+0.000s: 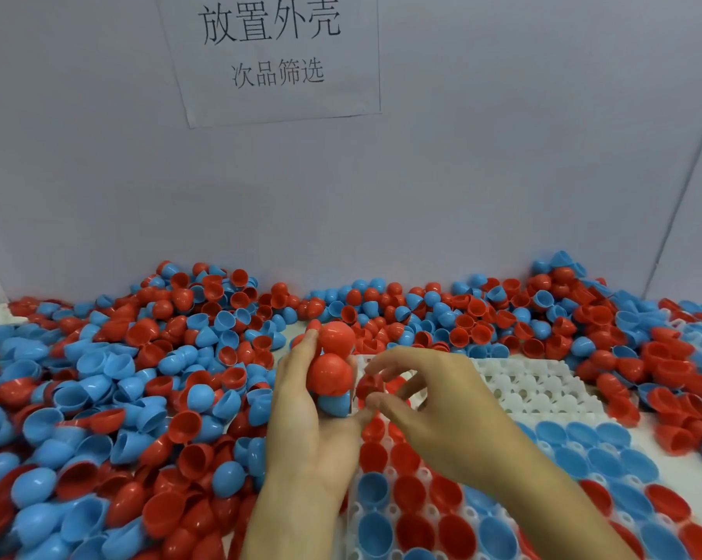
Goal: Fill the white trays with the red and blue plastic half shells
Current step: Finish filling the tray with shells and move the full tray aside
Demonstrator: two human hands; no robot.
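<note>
L hand [313, 402] grips shell stack [331, 371]; R hand [434, 402] pinches red shell [368, 386] over tray [543, 381].

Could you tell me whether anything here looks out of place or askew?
Only slightly: the paper sign on the back wall hangs crooked. The loose shells lie jumbled around the white tray, as a supply pile would. No visible damage.

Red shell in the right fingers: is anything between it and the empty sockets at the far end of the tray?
Nothing visible blocks it. The right hand pinches the red shell just above the white tray, whose far rows lie bare. The left hand, holding stacked shells, stays at the tray's left edge.
</note>
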